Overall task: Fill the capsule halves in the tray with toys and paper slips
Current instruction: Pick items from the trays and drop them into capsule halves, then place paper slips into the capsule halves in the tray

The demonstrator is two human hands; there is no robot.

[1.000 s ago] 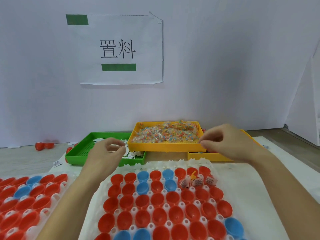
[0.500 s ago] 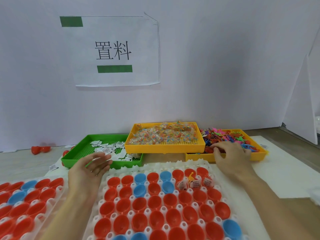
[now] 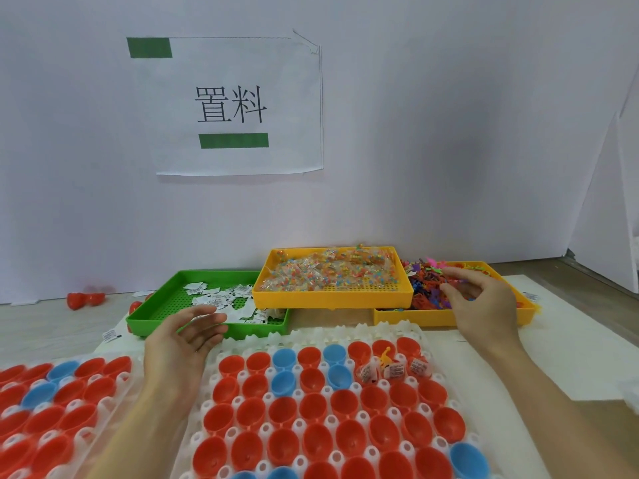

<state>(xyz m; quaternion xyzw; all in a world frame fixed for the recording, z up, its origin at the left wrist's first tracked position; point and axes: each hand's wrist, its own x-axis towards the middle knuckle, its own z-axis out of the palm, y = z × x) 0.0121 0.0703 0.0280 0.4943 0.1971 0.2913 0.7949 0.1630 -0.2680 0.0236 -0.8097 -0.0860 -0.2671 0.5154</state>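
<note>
Capsule halves (image 3: 313, 414) sit in the white tray (image 3: 377, 331) just below both hands. The left hand (image 3: 186, 335) hovers spread, fingers straight, before the green tray (image 3: 148, 311) of paper slips (image 3: 221, 297). The right hand (image 3: 484, 302), fingers curled, reaches into the toys (image 3: 427, 286); whether it pinches one is unclear.

Bright, even, soft light; faint shadows; wide-angle bending at edges.

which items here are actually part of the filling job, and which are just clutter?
In the job:
white tray of red and blue capsule halves
green tray of paper slips
yellow tray of bagged beads
yellow tray of small plastic toys
left hand
right hand

Lying about:
loose red capsule halves by the wall
printed wall sign
stray slip on the table
</note>
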